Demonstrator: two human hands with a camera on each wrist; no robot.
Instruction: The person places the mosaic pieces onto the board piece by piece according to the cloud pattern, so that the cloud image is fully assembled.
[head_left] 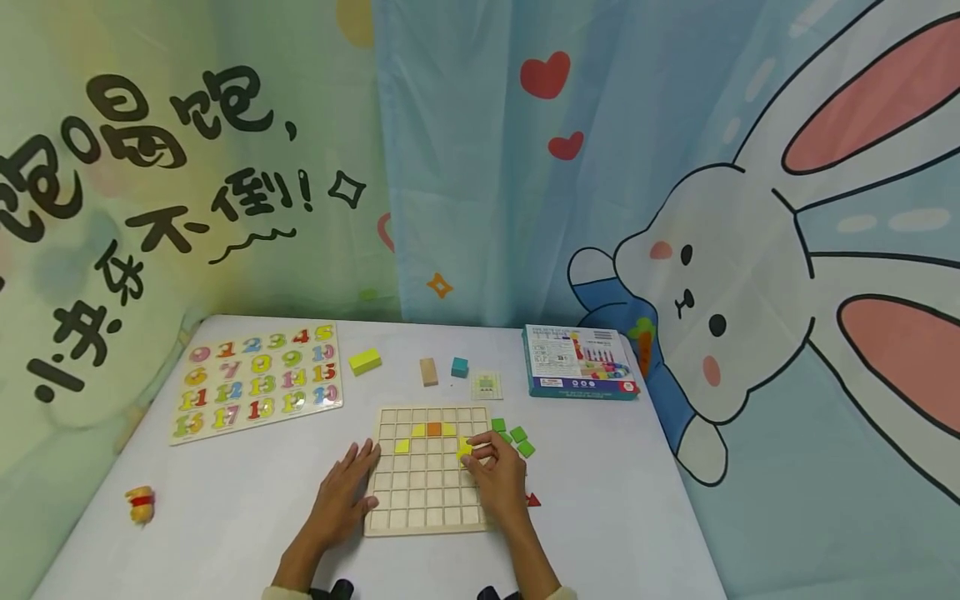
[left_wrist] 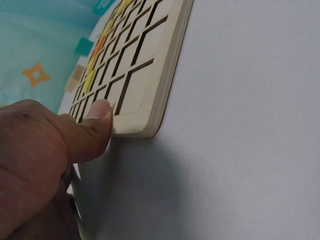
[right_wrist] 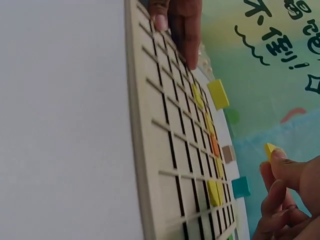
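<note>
Yellow and pinched between thumb and fingertips, a small tile (head_left: 465, 451) sits in the right hand (head_left: 497, 477), held just over the wooden grid board (head_left: 427, 508) near its right side; the right wrist view shows the same yellow tile raised clear of the cells, as if being turned to fit one. Beyond this hand's fingertips, along the board's far rows, lie more yellow pieces and an orange tile (head_left: 433, 429) already seated in cells. To its right, off the board, green tiles (head_left: 517, 439) lie loose on the white table (head_left: 225, 517), and a red triangle (head_left: 533, 500) pokes out by the wrist. The left hand (head_left: 347, 493) lies flat and relaxed, grasping nothing, its fingers resting on the board's left edge, probably to keep the board from sliding.
</note>
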